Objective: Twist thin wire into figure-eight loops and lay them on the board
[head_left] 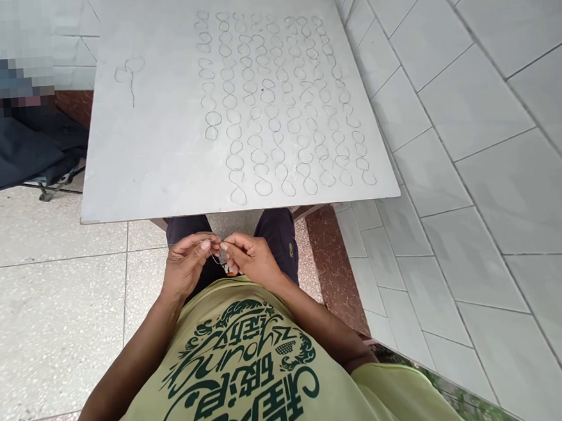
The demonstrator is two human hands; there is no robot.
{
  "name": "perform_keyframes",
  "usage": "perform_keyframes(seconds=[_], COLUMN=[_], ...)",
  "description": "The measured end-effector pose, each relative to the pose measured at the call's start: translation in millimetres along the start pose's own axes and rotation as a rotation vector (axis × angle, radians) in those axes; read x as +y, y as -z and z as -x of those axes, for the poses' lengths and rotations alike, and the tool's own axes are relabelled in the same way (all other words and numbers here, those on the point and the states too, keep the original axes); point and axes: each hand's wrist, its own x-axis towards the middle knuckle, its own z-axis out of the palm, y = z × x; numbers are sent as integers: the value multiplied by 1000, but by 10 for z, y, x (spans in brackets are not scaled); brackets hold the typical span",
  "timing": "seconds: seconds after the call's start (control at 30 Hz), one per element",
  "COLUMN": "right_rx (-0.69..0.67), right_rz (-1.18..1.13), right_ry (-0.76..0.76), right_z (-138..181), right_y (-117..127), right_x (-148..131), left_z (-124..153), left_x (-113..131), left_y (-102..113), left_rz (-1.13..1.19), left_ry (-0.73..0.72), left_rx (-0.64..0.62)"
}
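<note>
Head: left hand (184, 263) and right hand (256, 258) pinch wire (213, 258) beyond table edge (242, 210).

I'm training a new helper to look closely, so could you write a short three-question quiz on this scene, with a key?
1. Which shape do most of the wire pieces on the table have?
a) squares
b) figure eights
c) stars

2. True or false: the left hand and the right hand both lie flat on the table.

3. Fill the gap: as the person sees it, the dark cloth is to the ____ of the table.

Key:
1. b
2. False; both hands pinch a thin strand in front of the table's near edge.
3. left
</note>
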Motion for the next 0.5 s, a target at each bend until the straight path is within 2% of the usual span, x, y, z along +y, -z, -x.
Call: perform_keyframes(seconds=[0.27,0.5], right_rx=[-17,-51], right_rz=[16,119], right_ry=[10,45], right_z=[6,7], right_y=[12,82], right_x=[8,3], left_z=[-30,-21], left_x=[7,12], left_y=[54,102], left_rz=[-18,-16], left_ry=[-99,-49], left_rx=[-29,-77])
